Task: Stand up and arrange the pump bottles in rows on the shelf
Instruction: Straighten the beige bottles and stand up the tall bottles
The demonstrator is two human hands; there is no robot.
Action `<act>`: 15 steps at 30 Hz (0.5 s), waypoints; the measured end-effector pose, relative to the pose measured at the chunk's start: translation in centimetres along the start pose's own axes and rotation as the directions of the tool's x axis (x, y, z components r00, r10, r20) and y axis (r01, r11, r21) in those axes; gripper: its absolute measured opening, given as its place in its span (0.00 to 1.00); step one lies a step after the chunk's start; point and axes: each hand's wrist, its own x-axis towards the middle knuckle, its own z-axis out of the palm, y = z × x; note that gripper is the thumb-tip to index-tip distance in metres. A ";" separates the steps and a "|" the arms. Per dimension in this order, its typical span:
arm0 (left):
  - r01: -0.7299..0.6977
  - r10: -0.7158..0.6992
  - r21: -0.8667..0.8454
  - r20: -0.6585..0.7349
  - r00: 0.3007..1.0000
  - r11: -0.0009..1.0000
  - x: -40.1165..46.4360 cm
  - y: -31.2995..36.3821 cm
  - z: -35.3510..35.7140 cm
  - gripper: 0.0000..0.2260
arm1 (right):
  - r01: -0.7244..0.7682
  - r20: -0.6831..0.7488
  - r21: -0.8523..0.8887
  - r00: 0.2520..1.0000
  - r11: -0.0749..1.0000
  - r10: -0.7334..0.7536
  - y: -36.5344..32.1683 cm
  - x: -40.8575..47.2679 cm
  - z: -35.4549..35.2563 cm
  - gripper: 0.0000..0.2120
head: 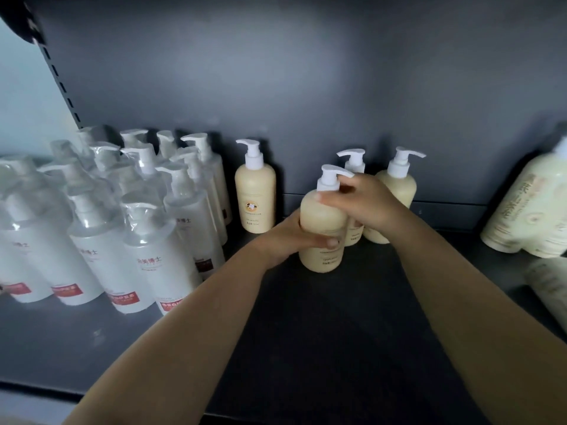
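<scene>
A person's left hand [302,234] wraps around the body of a cream pump bottle [323,222] standing upright on a dark shelf [337,332], while the right hand [365,200] pinches its white pump collar. Two more cream bottles [395,185] stand just behind it, touching or nearly so, and a fourth [255,191] stands apart to the left near the back wall. Plastic-wrapped white bottles [122,216] crowd the shelf's left side in rows.

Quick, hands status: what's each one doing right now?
Left hand: grips the body of the front cream pump bottle.
Right hand: fingers curled on that bottle's shoulder, below its white pump head.
</scene>
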 end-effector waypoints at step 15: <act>-0.047 0.160 0.206 -0.576 0.801 0.977 -3.5 -0.8 -0.1 0.29 | -0.232 0.142 0.374 0.971 0.898 0.192 -1.7 -0.5 4.4 0.20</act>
